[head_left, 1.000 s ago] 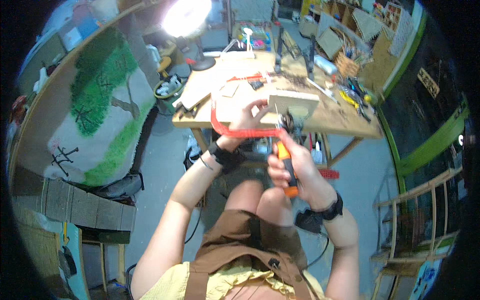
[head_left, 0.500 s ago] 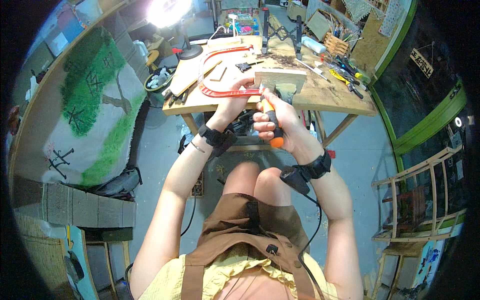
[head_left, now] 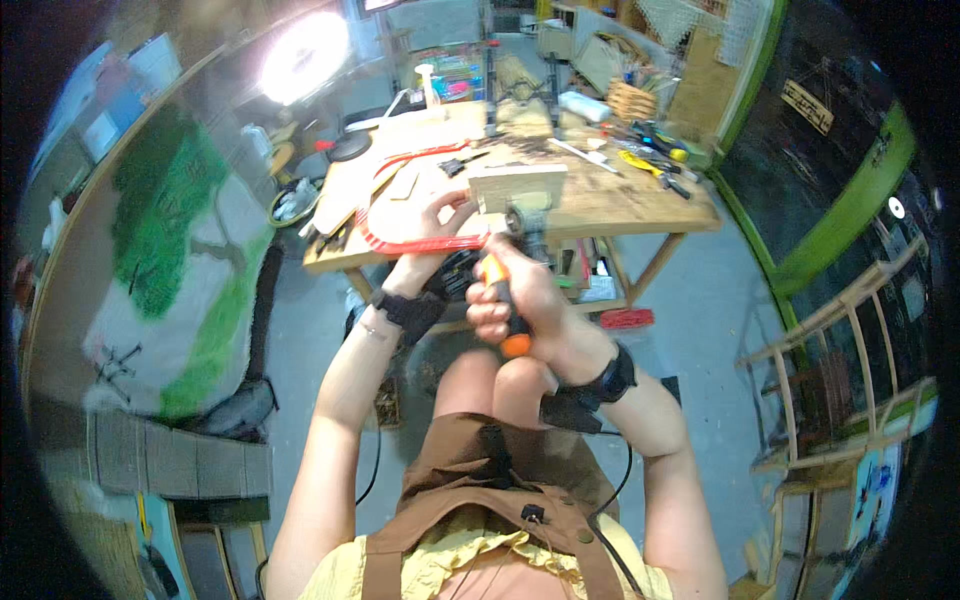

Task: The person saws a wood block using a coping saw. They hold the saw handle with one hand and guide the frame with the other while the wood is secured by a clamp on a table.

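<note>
My right hand [head_left: 525,300] is wrapped round the orange and black handle of a fretsaw [head_left: 425,245]. Its long red U-shaped frame reaches left and away over the table, and the blade is too fine to make out. A pale wooden board [head_left: 518,187] stands at the table's near edge, by a dark metal clamp or vise [head_left: 520,222] partly hidden behind my right hand. At the board's left end, inside the saw frame, the curled fingers of my left hand [head_left: 443,215] grip its edge; the fingertips are partly hidden.
On the wooden table [head_left: 620,215] lie a yellow-handled tool [head_left: 640,162], pliers and other hand tools at the right. A black clamp [head_left: 462,163] and wood pieces lie within the saw frame. A bright lamp [head_left: 305,58] stands back left; a green-framed door [head_left: 745,215] is at the right.
My right hand has drawn the saw down and toward me, away from the board's top edge. My left hand stays at the board's left end. The whole view has shifted, with some blur.
</note>
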A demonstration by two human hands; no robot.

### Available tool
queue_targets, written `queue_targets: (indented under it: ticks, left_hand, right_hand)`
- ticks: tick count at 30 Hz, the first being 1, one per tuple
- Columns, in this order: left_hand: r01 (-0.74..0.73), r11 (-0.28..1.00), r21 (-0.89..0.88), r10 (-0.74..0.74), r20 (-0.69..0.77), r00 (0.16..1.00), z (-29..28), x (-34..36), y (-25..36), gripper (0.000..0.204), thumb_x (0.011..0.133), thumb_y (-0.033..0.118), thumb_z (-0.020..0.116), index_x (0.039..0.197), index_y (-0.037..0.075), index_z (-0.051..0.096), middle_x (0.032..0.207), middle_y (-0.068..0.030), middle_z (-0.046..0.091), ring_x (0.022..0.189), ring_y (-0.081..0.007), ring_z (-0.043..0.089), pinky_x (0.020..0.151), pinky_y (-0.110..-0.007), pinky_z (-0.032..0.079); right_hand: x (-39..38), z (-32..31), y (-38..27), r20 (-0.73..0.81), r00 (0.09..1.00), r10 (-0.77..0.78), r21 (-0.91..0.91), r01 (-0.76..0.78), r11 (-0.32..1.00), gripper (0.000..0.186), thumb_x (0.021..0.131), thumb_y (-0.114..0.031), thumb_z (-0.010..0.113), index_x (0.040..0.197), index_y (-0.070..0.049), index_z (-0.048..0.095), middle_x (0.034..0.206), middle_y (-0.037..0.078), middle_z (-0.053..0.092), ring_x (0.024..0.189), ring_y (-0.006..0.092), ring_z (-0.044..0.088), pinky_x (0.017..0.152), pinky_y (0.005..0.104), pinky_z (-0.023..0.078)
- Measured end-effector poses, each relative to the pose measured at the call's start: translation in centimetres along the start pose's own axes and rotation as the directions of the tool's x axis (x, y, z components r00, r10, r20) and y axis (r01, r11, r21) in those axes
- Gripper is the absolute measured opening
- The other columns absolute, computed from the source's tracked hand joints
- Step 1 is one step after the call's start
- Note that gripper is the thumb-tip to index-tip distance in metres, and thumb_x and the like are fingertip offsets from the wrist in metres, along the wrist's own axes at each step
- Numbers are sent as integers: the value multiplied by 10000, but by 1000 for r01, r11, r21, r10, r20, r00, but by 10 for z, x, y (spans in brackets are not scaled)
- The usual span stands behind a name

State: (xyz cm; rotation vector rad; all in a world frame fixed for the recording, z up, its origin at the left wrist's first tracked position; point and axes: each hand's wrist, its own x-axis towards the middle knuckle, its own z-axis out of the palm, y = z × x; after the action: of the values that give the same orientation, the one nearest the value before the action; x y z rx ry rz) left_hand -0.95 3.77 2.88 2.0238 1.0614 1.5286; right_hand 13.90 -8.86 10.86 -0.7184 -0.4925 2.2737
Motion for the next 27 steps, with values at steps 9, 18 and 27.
queue_targets:
  ticks: [9,18,27]
  left_hand:
    - [310,941,-139,-302,71,950,9,-2,32,241,829,137,544,1009,-24,545,779,-25,553,750,-79,495,680,-210,410]
    - [357,919,-164,-343,111,933,0,-4,19,263,832,179,561,1025,0,549,881,-58,587,783,-94,523,684,-213,438]
    - [206,977,-46,-198,138,970,-6,-8,20,315,840,147,520,1121,5,498,1030,-102,576,906,-156,540,801,-266,436]
  right_hand:
    - [15,-7,-14,28,997,-78,70,76,995,330,866,-418,432,780,-104,377,578,-18,353,417,52,357,353,185,313]
    - [27,-9,-16,97,991,-93,87,85,993,326,881,-401,417,761,-102,369,551,-26,342,410,53,335,351,175,289]
    - [24,-6,-15,89,994,-60,131,48,990,307,881,-391,410,787,-100,384,584,-12,346,429,61,342,371,187,303]
